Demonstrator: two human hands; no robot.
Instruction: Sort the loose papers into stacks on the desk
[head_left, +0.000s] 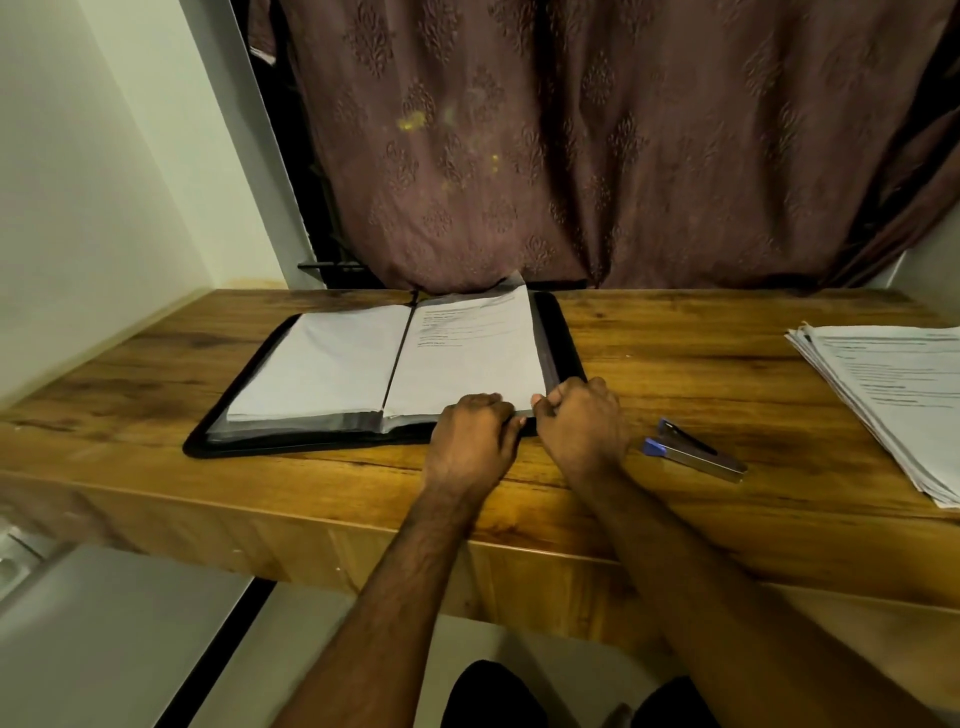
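- Left hand: fingers curled at the near edge of the printed page, gripping the lower right corner area of the sheet.
- Right hand: fingers curled, pinching the same near-right corner of the page, just beside the left hand.
- Folder: black, lying open and flat on the wooden desk, with a blank sheet on its left half and the printed page on its right half.
- Paper stack: loose printed sheets, fanned, at the desk's right edge, well apart from the folder.
- Stapler: blue and metal, on the desk between the right hand and the paper stack.
- Curtain: brown, patterned, hanging behind the desk.
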